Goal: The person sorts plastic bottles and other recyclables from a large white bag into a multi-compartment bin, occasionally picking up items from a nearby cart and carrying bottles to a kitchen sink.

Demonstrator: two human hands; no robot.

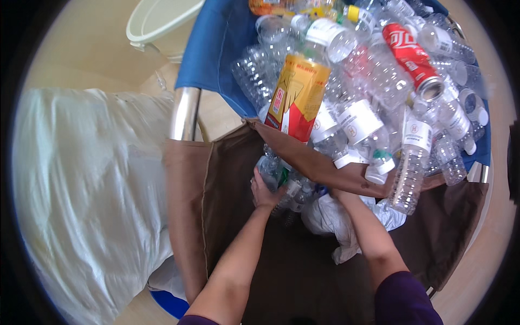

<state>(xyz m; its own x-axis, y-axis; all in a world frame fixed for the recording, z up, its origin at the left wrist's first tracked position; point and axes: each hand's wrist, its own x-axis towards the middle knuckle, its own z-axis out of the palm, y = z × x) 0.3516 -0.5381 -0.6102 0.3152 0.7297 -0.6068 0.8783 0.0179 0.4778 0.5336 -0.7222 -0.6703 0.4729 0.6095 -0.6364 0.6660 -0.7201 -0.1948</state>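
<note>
Both my arms reach down into the brown fabric compartment [308, 276] of a large framed bin. My left hand [264, 191] is around a clear plastic bottle [269, 172] beside the brown divider [308, 162]. My right hand [339, 193] goes under the divider's edge, its fingers hidden, just above a crumpled white plastic bag [329, 219]. More clear bottles [298, 197] lie between my hands. Beyond the divider, the blue compartment [203, 53] is heaped with empty clear bottles [378, 85], a yellow and red labelled bottle [300, 97] and a red drink can [412, 61].
A large whitish sack [93, 195] stands at the left against the bin. A cream plastic tub [162, 24] is at the top left. A metal frame tube [185, 113] runs along the bin's left side. Part of a blue object [168, 302] shows below the sack.
</note>
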